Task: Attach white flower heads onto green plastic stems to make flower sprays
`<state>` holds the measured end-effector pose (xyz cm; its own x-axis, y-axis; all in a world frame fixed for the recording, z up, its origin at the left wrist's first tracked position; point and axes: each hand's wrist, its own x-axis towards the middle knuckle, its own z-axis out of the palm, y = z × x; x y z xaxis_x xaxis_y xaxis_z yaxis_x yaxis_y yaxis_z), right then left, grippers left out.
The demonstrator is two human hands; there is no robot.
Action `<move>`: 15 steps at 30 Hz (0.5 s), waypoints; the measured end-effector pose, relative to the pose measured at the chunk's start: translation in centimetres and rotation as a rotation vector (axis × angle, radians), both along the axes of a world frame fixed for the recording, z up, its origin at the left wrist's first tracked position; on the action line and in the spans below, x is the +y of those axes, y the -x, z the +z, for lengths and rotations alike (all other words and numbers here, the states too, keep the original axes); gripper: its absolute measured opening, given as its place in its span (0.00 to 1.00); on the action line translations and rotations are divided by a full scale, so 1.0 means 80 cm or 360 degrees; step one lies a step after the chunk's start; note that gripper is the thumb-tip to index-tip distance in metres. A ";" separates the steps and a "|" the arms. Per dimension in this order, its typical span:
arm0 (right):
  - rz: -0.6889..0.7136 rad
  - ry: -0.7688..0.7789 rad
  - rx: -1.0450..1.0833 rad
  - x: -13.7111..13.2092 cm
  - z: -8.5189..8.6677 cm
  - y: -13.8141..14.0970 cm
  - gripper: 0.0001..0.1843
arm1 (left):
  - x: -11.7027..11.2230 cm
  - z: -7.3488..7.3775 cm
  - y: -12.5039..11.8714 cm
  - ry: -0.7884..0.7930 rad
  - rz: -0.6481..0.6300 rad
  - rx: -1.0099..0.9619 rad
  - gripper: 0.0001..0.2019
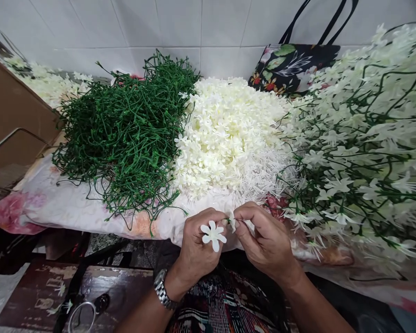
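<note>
My left hand (200, 245) is closed around a green artificial flower stem, whose tip (228, 220) shows just past the thumb. One white artificial flower (214, 235) with open petals sticks out in front of its fingers. Close against that tip, a second white blossom (232, 221) sits between my two hands. My right hand (265, 238) pinches a thin white stamen at this blossom, mostly hidden by the fingertips. Beyond the hands lie a pile of loose white blossoms (225, 125), a heap of white stamens (263, 173) and a tangle of green stems (125, 125).
Finished-looking flower sprays (360, 152) are heaped at the right. A floral cloth (69, 203) covers the table. Against the tiled wall stands a black flowered bag (291, 67). A brown cardboard box (17, 111) stands at left, above a worn wooden stool (114, 296).
</note>
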<state>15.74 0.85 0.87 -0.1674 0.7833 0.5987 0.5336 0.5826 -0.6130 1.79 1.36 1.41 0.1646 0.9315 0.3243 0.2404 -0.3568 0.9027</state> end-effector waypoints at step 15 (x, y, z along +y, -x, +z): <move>-0.0044 -0.0080 -0.0117 -0.007 0.027 -0.027 0.09 | -0.007 0.002 0.014 -0.0141 -0.0167 0.0129 0.18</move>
